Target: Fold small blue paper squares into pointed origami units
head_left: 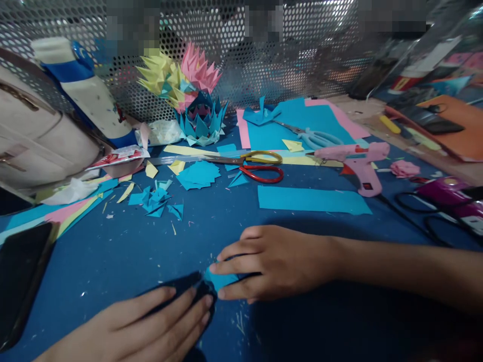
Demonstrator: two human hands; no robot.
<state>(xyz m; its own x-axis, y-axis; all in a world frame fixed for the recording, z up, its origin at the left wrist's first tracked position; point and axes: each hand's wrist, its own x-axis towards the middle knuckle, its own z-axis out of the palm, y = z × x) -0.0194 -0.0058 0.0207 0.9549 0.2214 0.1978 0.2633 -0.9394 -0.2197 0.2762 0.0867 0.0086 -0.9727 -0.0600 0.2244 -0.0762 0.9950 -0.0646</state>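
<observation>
On the blue table in front of me lies a small piece of blue paper (221,278), partly covered. My right hand (268,264) comes in from the right with its fingers pressed over this piece, holding it against the table; its thumb is mostly hidden. To the lower left, my left hand (145,327) is stretched out palm down, with nothing visible in it. Its fingertips are close to the paper's lower left edge. A long blue paper strip (309,199) lies beyond my right hand. Folded blue paper pieces (153,200) and a stack of blue paper (198,175) lie further back.
Scissors (262,166), light-blue-handled scissors (320,138) and a pink glue gun (364,166) with a black cord lie behind. Folded paper flowers (199,118) and a bottle (86,93) stand against the perforated metal panel (294,60). A phone (22,281) lies at left.
</observation>
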